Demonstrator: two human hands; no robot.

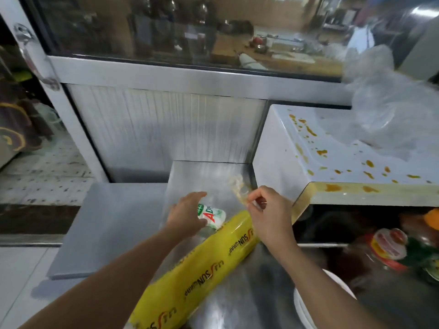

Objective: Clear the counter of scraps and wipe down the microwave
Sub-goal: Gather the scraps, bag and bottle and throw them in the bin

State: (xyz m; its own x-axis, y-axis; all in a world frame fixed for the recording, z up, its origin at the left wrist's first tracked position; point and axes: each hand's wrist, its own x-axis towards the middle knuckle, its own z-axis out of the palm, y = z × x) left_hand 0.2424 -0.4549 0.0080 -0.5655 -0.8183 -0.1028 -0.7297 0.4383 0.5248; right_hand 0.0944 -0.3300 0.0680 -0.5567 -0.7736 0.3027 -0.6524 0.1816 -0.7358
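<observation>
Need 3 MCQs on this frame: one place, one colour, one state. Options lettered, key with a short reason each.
1. Where do the orange stains lie?
A. on the microwave top
B. on the wrap roll
C. on the floor tiles

2. What colour is the wrap roll?
A. blue
B. yellow
C. red

3. What is the right hand doing?
A. lying flat on the counter
B. gripping the roll
C. pinching a scrap

Key:
1 A: orange stains dot the white microwave top.
2 B: the wrap roll lying on the steel counter is yellow.
3 C: the right hand pinches a pale scrap in its fingertips, while the left hand grips a small white and green bottle.
</observation>
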